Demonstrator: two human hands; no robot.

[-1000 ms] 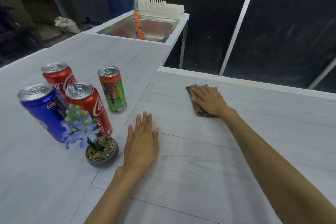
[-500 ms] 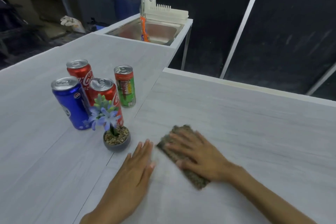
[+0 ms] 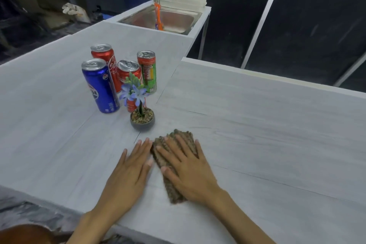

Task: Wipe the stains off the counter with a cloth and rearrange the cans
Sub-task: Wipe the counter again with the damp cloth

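A brown knitted cloth [image 3: 186, 138] lies flat on the pale grey counter [image 3: 267, 125], and my right hand [image 3: 187, 170] presses on it with fingers spread. My left hand [image 3: 129, 172] rests flat on the counter just left of the cloth, holding nothing. Beyond the hands stand a blue can [image 3: 100, 85], two red cans [image 3: 106, 58] [image 3: 128, 71] and a slim green and red can [image 3: 147, 71], grouped close together and all upright.
A small grey pot with a blue flower [image 3: 142, 120] stands in front of the cans, close to the cloth. A steel sink [image 3: 174, 19] with a white rack and an orange brush sits at the far end. The counter's near edge runs just below my wrists.
My right hand has dragged the cloth from the far side of the counter toward me, stopping beside my left hand. The view has pulled back; the cans have not moved.
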